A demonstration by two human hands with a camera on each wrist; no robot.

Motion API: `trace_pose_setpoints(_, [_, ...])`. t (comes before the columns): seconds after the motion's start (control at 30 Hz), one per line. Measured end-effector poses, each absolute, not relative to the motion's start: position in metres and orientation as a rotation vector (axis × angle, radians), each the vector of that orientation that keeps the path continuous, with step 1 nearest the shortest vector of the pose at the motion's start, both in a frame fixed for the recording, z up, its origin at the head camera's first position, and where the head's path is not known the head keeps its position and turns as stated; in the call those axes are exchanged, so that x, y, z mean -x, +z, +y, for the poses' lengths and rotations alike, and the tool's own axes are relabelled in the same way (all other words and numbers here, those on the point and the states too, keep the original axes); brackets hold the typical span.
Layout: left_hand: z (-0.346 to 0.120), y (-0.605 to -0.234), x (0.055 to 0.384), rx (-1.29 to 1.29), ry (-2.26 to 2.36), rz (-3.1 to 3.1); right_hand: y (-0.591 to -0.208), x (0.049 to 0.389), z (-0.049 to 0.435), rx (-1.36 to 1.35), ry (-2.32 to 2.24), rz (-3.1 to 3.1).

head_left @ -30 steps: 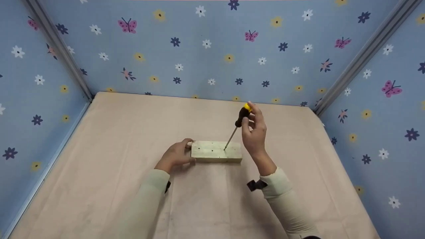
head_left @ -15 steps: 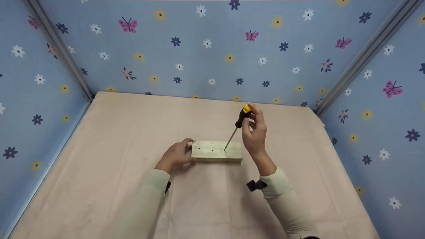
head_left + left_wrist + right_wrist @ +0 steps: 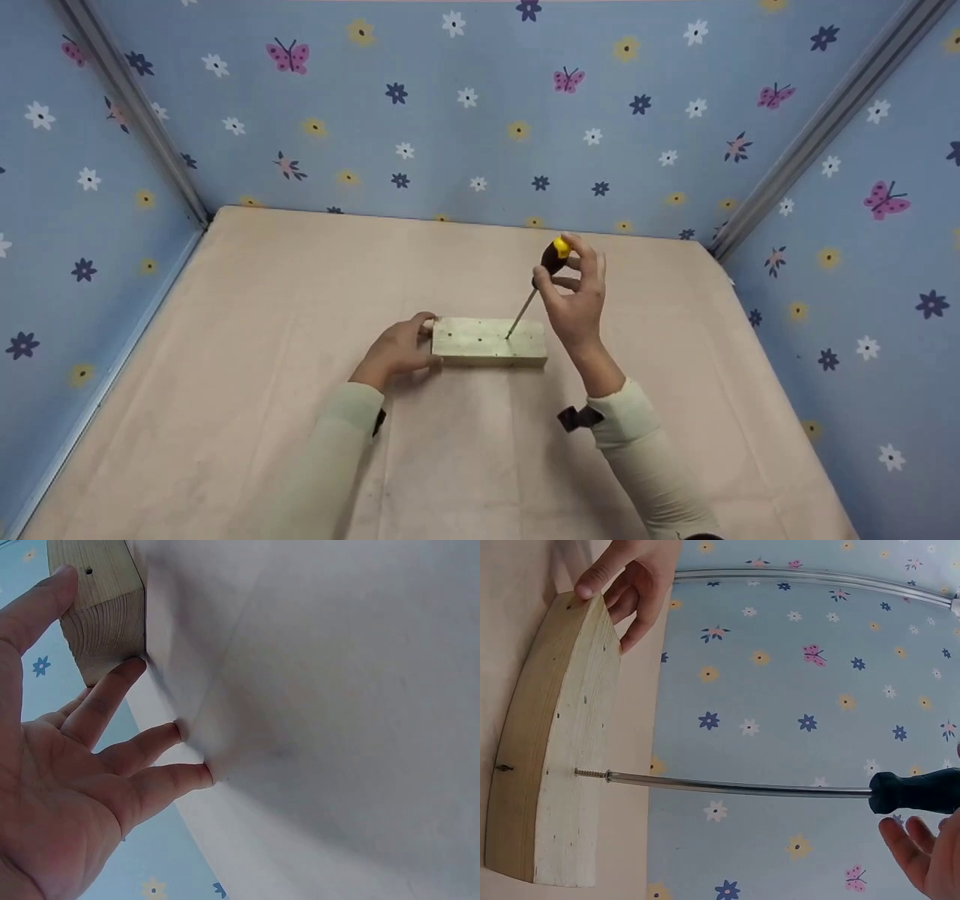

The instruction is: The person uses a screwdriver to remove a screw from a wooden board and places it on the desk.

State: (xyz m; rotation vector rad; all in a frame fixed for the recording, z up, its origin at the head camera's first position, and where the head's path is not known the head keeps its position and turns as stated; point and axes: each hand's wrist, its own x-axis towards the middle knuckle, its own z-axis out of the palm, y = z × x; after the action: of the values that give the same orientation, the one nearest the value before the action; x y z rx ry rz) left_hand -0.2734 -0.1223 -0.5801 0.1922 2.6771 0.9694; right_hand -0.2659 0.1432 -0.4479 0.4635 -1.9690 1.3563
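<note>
A pale wooden block lies flat on the cloth, dotted with small holes. My left hand grips its left end, thumb on the near side and a finger at the far side; in the left wrist view the other fingers are spread at the cloth. With the thumb and fingers of my right hand I hold a screwdriver by its black and yellow handle. The shaft leans toward the block. Its tip meets the head of a screw that stands partly in the block's top face.
A beige cloth covers the table. Blue panels with flowers and butterflies rise at the back and both sides, joined by grey metal posts. Another screw or dark fastener shows in the block's side face.
My right thumb has shifted left across the screwdriver handle, and the fingers have turned with it. The handle has moved slightly. The block and my left hand stay in place.
</note>
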Motion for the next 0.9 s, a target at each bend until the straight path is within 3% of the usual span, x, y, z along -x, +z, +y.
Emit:
trace_pose_setpoints(0.7, [-0.1218, -0.5810, 0.2722, -0.196, 0.978, 2.695, -0.4502, 0.2677, 0.1428, -0.560, 1.354, -1.949])
trace_pose_setpoints(0.9, [-0.1221, -0.5807, 0.2727, -0.180, 0.973, 2.682, -0.4479, 0.2673, 0.1413, -0.463, 1.351, -1.946])
